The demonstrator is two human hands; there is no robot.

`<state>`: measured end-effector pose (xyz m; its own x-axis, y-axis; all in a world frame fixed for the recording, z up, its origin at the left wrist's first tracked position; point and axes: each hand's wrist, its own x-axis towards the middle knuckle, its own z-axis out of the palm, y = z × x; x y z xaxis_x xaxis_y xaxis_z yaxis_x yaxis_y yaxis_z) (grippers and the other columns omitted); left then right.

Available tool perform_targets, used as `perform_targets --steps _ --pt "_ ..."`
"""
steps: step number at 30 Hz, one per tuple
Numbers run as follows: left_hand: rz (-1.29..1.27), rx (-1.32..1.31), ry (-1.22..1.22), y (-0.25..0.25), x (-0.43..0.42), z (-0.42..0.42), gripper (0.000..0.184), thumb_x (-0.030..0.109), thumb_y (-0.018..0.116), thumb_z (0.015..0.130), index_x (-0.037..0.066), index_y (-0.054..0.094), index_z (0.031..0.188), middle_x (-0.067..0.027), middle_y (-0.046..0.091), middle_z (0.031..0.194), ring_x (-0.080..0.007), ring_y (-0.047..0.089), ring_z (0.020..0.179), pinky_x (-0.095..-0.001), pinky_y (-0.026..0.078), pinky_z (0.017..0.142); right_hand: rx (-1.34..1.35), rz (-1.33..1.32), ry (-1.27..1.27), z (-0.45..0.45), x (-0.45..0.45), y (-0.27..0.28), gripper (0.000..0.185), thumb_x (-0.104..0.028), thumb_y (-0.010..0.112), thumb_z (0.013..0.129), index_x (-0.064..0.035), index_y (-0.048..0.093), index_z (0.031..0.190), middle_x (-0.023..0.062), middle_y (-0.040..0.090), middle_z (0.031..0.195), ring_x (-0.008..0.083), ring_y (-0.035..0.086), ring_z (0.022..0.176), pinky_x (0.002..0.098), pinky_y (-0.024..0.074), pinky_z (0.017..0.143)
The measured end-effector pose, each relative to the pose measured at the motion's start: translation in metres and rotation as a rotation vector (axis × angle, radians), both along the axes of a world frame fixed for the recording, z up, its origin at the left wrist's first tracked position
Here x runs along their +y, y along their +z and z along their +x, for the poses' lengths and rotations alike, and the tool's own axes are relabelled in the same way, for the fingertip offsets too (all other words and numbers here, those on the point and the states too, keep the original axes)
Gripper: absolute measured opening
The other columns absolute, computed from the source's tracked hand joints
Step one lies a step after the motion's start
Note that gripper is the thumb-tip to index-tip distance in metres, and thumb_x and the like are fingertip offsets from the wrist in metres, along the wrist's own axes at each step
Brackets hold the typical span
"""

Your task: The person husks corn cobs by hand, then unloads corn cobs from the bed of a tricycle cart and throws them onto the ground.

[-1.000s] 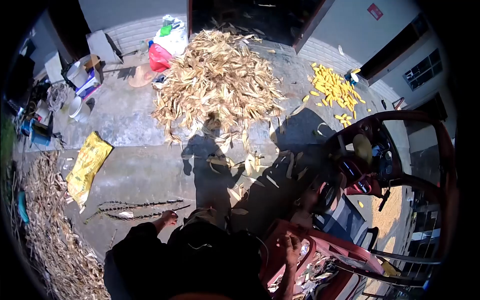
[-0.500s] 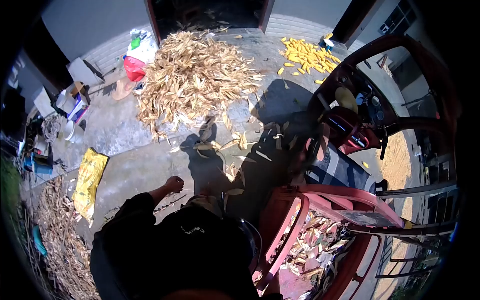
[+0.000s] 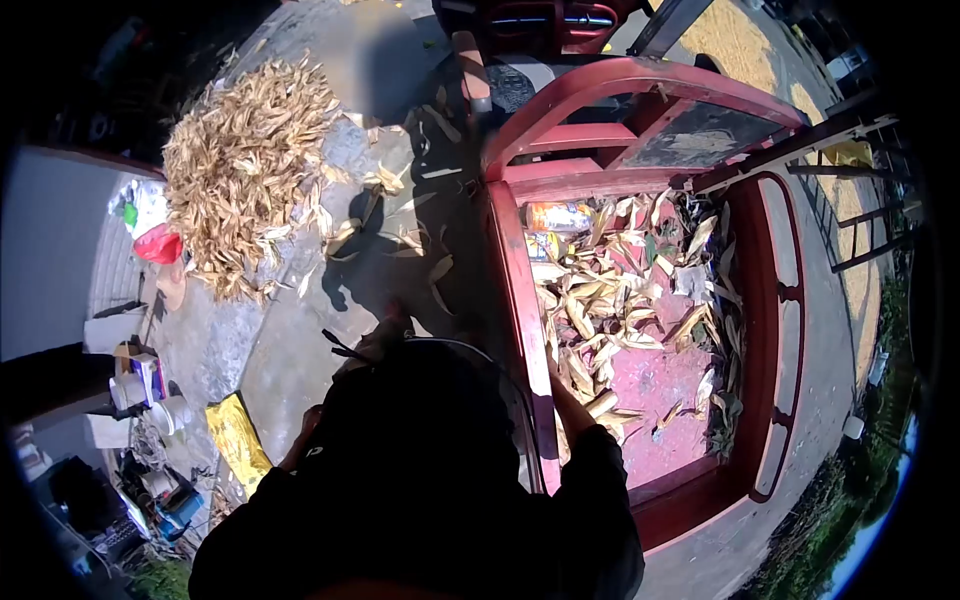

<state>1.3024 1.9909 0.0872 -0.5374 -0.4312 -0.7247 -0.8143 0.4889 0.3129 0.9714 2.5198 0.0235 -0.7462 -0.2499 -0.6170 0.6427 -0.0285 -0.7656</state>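
My right hand (image 3: 562,392) reaches to the red side wall (image 3: 518,285) of a cargo bed, at its inner edge. Its fingers are not distinct, so I cannot tell whether it grips the wall. Dry corn husks (image 3: 590,310) lie on the bed floor just beyond it. My left hand (image 3: 308,428) is held close against my dark clothing, low at the left. Its fingers are mostly hidden and no held thing shows. Two printed packages (image 3: 558,217) lie among the husks in the bed's near-cab corner.
A large heap of husks (image 3: 245,170) lies on the concrete to the left. A yellow sack (image 3: 237,440) and a red bag (image 3: 158,243) are on the ground. The red front frame (image 3: 640,75) rises at the bed's head. Spread grain (image 3: 735,45) lies beyond the vehicle.
My view has turned right, bringing the cargo bed into the middle. My right arm now reaches to the bed's side wall. My left hand has drawn back from over the concrete to my body.
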Motion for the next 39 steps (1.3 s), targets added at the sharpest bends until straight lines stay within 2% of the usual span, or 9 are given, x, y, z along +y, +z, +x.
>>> perform_targets --steps 10,14,16,20,27,31,32,34,39 --pt "-0.059 -0.020 -0.145 -0.019 -0.012 -0.011 0.032 0.031 0.063 0.086 0.004 0.069 0.102 -0.0118 0.070 0.091 -0.0171 0.065 0.083 -0.0328 0.052 0.074 0.013 -0.077 0.011 -0.007 0.005 0.012 0.029 -0.030 0.058 0.092 -0.0031 0.065 0.101 0.0051 0.062 0.078 0.0143 0.057 0.068 0.0290 0.0422 0.055" --pt "0.145 0.049 0.268 0.033 0.014 -0.079 0.023 0.024 0.066 0.087 0.004 0.068 0.098 -0.0005 0.062 0.073 -0.0096 0.055 0.063 -0.0280 0.047 0.059 -0.083 -0.060 -0.046 -0.012 0.013 0.035 0.030 -0.033 0.061 0.089 -0.0031 0.066 0.089 -0.0010 0.053 0.062 0.0106 0.046 0.053 0.0272 0.0370 0.051" --pt "0.678 0.284 0.838 0.008 0.002 -0.069 0.025 0.026 0.069 0.085 0.004 0.068 0.097 -0.0004 0.061 0.073 -0.0103 0.054 0.064 -0.0278 0.047 0.060 -0.075 -0.020 0.012 -0.018 0.023 0.039 0.029 -0.035 0.062 0.088 -0.0057 0.063 0.084 -0.0041 0.050 0.060 0.0084 0.042 0.049 0.0256 0.0312 0.046" --pt "0.446 0.231 0.728 -0.005 0.015 -0.071 0.038 0.039 0.059 0.086 0.002 0.067 0.092 -0.0069 0.065 0.078 -0.0176 0.061 0.074 -0.0366 0.049 0.070 -0.195 0.032 -0.040 -0.019 0.031 0.084 0.024 -0.031 0.061 0.087 -0.0093 0.051 0.083 -0.0051 0.039 0.054 0.0070 0.032 0.041 0.0250 0.0240 0.040" --pt "0.323 0.201 -0.105 -0.004 0.016 -0.085 0.049 0.051 0.052 0.085 0.008 0.068 0.104 -0.0173 0.069 0.093 -0.0297 0.066 0.086 -0.0402 0.051 0.077 -0.112 -0.027 -0.223 -0.008 0.047 0.167 0.021 -0.026 0.058 0.087 -0.0096 0.050 0.076 -0.0078 0.031 0.055 0.0041 0.026 0.043 0.0227 0.0209 0.041" --pt "0.396 0.264 0.227 -0.109 0.006 -0.048 0.044 0.047 0.068 0.078 0.006 0.072 0.094 -0.0144 0.072 0.089 -0.0234 0.068 0.088 -0.0364 0.053 0.071 0.057 0.012 -0.206 -0.017 0.039 0.244 0.020 -0.019 0.057 0.083 -0.0116 0.045 0.070 -0.0073 0.031 0.056 0.0046 0.026 0.042 0.0235 0.0191 0.039" --pt "0.171 0.377 -0.127 -0.092 0.011 -0.061 0.033 0.038 0.070 0.077 0.008 0.072 0.091 -0.0107 0.070 0.078 -0.0205 0.068 0.074 -0.0343 0.053 0.066 0.027 0.004 -0.210 -0.016 0.043 0.252 0.017 -0.018 0.056 0.083 -0.0104 0.046 0.072 -0.0065 0.033 0.058 0.0043 0.026 0.043 0.0229 0.0199 0.039" --pt "0.398 0.121 0.260 -0.037 0.026 -0.098 0.024 0.027 0.069 0.078 0.005 0.071 0.085 -0.0090 0.067 0.068 -0.0175 0.064 0.058 -0.0325 0.053 0.058 0.057 0.043 -0.165 -0.017 0.034 0.287 0.013 -0.018 0.056 0.082 -0.0065 0.050 0.084 -0.0036 0.039 0.066 0.0045 0.028 0.044 0.0219 0.0214 0.039" --pt "0.431 0.150 0.401 -0.058 0.018 -0.097 0.019 0.019 0.065 0.080 0.000 0.065 0.083 -0.0076 0.062 0.061 -0.0162 0.060 0.050 -0.0314 0.050 0.046 0.005 0.101 -0.115 -0.028 -0.016 0.351 0.029 -0.012 0.058 0.075 -0.0048 0.050 0.102 0.0001 0.047 0.070 0.0072 0.035 0.046 0.0235 0.0277 0.039"
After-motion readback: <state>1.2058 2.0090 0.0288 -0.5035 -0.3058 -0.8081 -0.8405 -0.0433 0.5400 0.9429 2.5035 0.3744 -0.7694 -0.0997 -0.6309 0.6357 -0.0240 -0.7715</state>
